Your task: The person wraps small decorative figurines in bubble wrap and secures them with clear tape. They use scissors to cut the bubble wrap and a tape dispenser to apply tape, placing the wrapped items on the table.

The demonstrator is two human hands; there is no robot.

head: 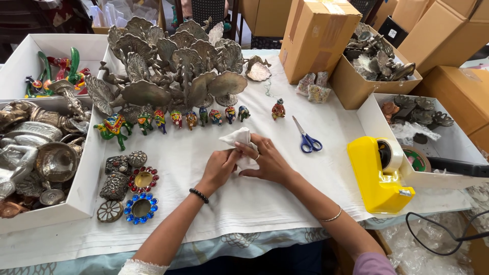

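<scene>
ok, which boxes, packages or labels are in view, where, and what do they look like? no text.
Brown cardboard box: top centre, closed, taped.
Open cardboard box: right of it, holds metal pieces.
White tray box: left, metalware inside.
White tray box: right, behind yellow tape dispenser.
White wrapped bundle: centre, in both hands.

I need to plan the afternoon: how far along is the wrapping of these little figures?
Done: no finished bundles show. In hand: both hands, left hand and right hand, fold a white wrapped bundle on the cloth-covered table. Left: the row of painted figurines, one red figurine apart, and the jewelled holders lie unwrapped.
</scene>
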